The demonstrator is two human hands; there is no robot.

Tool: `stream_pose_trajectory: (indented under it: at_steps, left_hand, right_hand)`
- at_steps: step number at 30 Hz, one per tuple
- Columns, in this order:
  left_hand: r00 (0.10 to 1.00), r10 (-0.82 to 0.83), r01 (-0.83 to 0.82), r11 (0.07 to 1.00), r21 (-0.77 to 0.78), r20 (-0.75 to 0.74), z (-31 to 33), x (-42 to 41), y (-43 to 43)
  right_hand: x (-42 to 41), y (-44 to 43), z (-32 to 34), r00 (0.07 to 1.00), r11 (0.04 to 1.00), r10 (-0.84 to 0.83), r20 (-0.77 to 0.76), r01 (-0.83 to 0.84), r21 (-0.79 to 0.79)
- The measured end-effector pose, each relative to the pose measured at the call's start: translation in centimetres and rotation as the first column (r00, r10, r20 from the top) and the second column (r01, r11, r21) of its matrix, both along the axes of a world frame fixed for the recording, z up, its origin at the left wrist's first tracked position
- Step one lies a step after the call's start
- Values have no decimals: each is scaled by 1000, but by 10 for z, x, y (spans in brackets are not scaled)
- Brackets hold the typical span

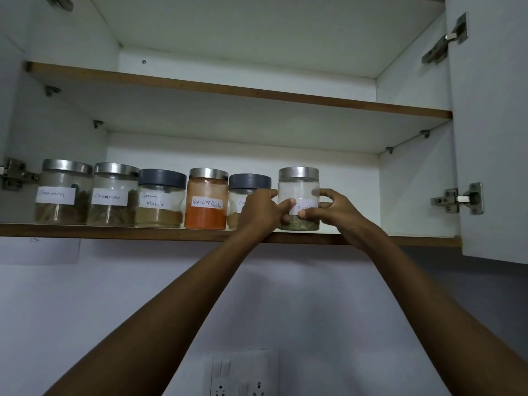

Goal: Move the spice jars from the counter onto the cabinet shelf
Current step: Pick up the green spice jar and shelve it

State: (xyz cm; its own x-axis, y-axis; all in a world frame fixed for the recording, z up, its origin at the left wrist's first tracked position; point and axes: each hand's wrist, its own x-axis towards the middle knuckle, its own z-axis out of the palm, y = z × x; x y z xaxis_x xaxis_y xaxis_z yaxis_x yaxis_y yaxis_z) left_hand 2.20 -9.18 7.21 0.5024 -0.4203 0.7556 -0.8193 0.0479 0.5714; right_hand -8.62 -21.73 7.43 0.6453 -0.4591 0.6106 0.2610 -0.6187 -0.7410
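Clear fennel jar (298, 198), gripped by left hand (261, 211) and right hand (334, 208), stands at the shelf (114, 231) front edge, last in the row; placement step, release likely next.

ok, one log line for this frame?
step: shelving fennel jar | left hand: grips jar | right hand: grips jar | jar: upright on lower shelf, right of five other jars
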Motion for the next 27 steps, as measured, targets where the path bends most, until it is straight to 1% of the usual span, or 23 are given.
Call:
stream_pose_trajectory:
  at_steps: [3, 7, 11, 14, 17, 24, 25, 27]
  left_hand:
    - [1000, 19, -19, 1000, -4, -19, -1, -3, -8]
    - [995, 100, -100, 994, 36, 18, -6, -2, -17]
    - [983, 171, -174, 984, 36, 69, -13, 1, -21]
    - [970, 207, -212, 977, 29, 128, -17, 1, -21]
    - [937, 266, -276, 961, 14, 228, -22, 0, -20]
    - [960, 202, -192, 979, -68, 194, -25, 3, -19]
    - [960, 187, -172, 981, -89, 210, -27, 0, -16]
    - [953, 159, -127, 983, -136, 257, -35, -6, -8]
  right_hand:
    - [8, -10, 2, 999, 1000, 11, -31, -10, 24]
    - [16, -17, 2, 997, 999, 24, -76, -21, 49]
    - [23, -18, 5, 993, 998, 40, -111, -35, 45]
    - [29, -19, 6, 992, 999, 34, -118, -29, 39]
    - [32, -20, 5, 992, 1000, 22, -121, -20, 23]
    - [32, -19, 5, 987, 1000, 0, -163, -3, -16]
    - [29, -16, 3, 989, 1000, -16, -147, 14, -15]
    - [21, -5, -4, 995, 996, -76, -64, 73, -48]
